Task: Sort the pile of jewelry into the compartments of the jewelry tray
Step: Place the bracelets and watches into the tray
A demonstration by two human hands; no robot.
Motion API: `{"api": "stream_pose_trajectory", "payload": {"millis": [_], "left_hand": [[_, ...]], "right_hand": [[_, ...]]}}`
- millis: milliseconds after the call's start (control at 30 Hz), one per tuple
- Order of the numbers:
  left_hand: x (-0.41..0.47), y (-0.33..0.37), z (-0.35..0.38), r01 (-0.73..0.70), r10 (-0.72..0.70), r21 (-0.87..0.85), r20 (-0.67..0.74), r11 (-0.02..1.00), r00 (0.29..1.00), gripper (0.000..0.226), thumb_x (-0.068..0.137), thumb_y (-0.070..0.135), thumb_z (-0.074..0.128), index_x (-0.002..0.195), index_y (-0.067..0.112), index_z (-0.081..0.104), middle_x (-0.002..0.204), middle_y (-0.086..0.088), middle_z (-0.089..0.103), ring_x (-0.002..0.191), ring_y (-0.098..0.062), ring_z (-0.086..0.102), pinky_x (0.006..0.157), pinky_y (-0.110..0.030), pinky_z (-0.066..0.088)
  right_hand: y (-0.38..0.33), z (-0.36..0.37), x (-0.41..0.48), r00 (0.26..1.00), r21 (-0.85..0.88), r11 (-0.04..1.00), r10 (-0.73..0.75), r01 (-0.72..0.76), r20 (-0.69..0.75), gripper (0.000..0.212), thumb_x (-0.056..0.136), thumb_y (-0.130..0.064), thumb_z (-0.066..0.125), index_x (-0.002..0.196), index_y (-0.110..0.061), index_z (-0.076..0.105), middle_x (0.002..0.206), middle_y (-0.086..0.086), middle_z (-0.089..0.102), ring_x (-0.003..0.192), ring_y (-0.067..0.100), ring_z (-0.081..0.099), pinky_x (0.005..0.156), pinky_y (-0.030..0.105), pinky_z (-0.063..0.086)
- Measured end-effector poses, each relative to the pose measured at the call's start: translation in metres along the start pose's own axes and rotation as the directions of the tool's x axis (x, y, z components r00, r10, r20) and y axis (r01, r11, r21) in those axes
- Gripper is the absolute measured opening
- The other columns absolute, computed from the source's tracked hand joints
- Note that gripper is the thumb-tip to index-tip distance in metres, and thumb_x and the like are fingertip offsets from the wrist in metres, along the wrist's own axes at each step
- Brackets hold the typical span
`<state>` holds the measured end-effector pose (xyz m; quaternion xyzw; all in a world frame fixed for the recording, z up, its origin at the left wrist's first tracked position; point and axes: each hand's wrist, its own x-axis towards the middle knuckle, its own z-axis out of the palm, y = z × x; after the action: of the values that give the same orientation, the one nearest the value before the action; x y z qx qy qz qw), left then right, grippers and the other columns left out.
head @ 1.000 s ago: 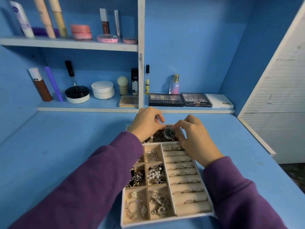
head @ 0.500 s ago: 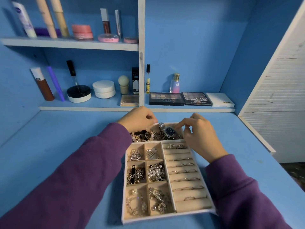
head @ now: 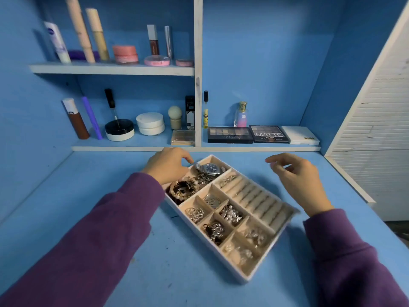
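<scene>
Well, table: a bare blue top with no loose pile left that I can see, which suggests the sorting is about finished.
Jewelry tray: it sits skewed on the table between the two arms, one corner pointing at the shelves; I'd guess it is being turned or shifted, as its near edge looks blurred.
Left hand: it rests at the tray's far-left corner, fingers curled against the rim, likely to steady or steer the tray; whether it grips the rim or only presses on it I cannot tell, and I see no piece in it.
Right hand: it hovers beside the tray's right edge, apart from it, fingers loosely spread and holding nothing.
Long compartment: the widest slot, along the far end, suits bulky pieces, so the watch lies there with chains and a dark beaded bundle.
Square compartments: six small cells keep tangly pieces apart; a pearl cluster fills one.
Ring rolls: padded ridges down the right side, made to hold rings upright; the rings themselves are too blurred to count.
</scene>
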<state>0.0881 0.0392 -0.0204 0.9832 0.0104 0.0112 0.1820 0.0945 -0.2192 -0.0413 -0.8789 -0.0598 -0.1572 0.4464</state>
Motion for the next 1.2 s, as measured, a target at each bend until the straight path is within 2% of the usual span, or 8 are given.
{"api": "stream_pose_trajectory", "payload": {"millis": [133,267,333,467,633,900,1100,1200], "left_hand": [[-0.031,-0.011,-0.002,0.088,-0.091,-0.046,-0.073,0.995,0.993,0.04,0.082,0.015,0.057,0.12,0.03,0.056,0.111,-0.006,0.066,0.096,-0.023,0.06,0.087,-0.038,0.048],[-0.056,-0.014,0.005,0.117,-0.127,-0.084,-0.121,0.989,0.985,0.038,0.083,0.015,0.055,0.117,0.032,0.061,0.08,-0.004,0.069,0.075,-0.02,0.063,0.072,-0.032,0.051],[-0.063,-0.016,0.009,0.125,-0.137,-0.091,-0.144,0.988,0.98,0.038,0.083,0.015,0.053,0.116,0.032,0.061,0.068,-0.004,0.068,0.066,-0.02,0.062,0.061,-0.027,0.047],[-0.073,-0.015,0.015,0.135,-0.152,-0.092,-0.208,0.986,0.966,0.034,0.087,0.017,0.052,0.117,0.028,0.062,0.081,-0.012,0.069,0.06,-0.018,0.052,0.06,-0.026,0.04],[-0.082,-0.006,0.017,0.122,-0.127,-0.037,-0.232,0.992,0.964,0.028,0.088,0.017,0.05,0.107,0.029,0.068,0.08,-0.002,0.064,0.051,-0.014,0.045,0.05,-0.023,0.038],[-0.088,-0.013,0.025,0.12,-0.169,-0.225,-0.21,0.967,0.963,0.046,0.084,0.014,0.053,0.13,0.021,0.05,0.067,-0.004,0.069,0.093,-0.022,0.058,0.076,-0.031,0.046],[-0.092,-0.011,0.019,0.132,-0.193,-0.343,-0.149,0.93,0.97,0.039,0.085,0.013,0.055,0.124,0.019,0.057,0.06,-0.005,0.068,0.068,-0.013,0.061,0.062,-0.027,0.047],[-0.091,-0.012,0.019,0.137,-0.194,-0.339,-0.139,0.931,0.971,0.041,0.085,0.014,0.055,0.125,0.02,0.055,0.063,-0.009,0.07,0.06,-0.01,0.058,0.057,-0.024,0.045]], "right_hand": [[0.012,-0.01,-0.012,0.994,0.047,0.993,0.103,-0.105,0.039,0.012,0.089,-0.023,0.057,0.095,-0.02,0.066,0.082,0.002,0.061,0.062,0.017,0.054,0.055,0.019,0.042],[0.013,-0.012,-0.025,0.975,0.118,0.972,0.19,-0.204,0.118,0.031,0.087,-0.032,0.059,0.116,-0.019,0.058,0.107,0.008,0.06,0.067,0.024,0.06,0.062,0.034,0.05],[0.011,-0.014,-0.032,0.963,0.154,0.954,0.242,-0.258,0.12,0.043,0.088,-0.032,0.058,0.127,-0.017,0.049,0.111,0.01,0.055,0.064,0.026,0.062,0.056,0.035,0.052],[0.013,-0.013,-0.043,0.941,0.091,0.955,0.255,-0.281,0.222,0.042,0.092,-0.018,0.052,0.134,-0.014,0.045,0.102,0.005,0.062,0.067,0.021,0.06,0.054,0.021,0.051],[0.014,-0.01,-0.041,0.956,0.054,0.974,0.205,-0.221,0.211,0.042,0.091,-0.007,0.048,0.133,-0.014,0.048,0.114,0.005,0.061,0.09,0.021,0.06,0.069,0.028,0.05],[0.014,-0.004,-0.028,0.974,0.039,0.989,0.137,-0.146,0.181,0.04,0.089,-0.003,0.049,0.128,-0.013,0.054,0.115,0.008,0.064,0.104,0.022,0.057,0.092,0.035,0.045],[0.017,-0.002,-0.031,0.979,0.067,0.989,0.121,-0.133,0.161,0.039,0.09,-0.001,0.048,0.126,-0.013,0.055,0.113,0.007,0.064,0.1,0.02,0.058,0.082,0.024,0.041],[0.013,-0.001,-0.032,0.983,0.037,0.992,0.11,-0.117,0.145,0.04,0.09,0.002,0.046,0.126,-0.012,0.056,0.106,0.004,0.062,0.079,0.01,0.058,0.062,0.004,0.041]]}}
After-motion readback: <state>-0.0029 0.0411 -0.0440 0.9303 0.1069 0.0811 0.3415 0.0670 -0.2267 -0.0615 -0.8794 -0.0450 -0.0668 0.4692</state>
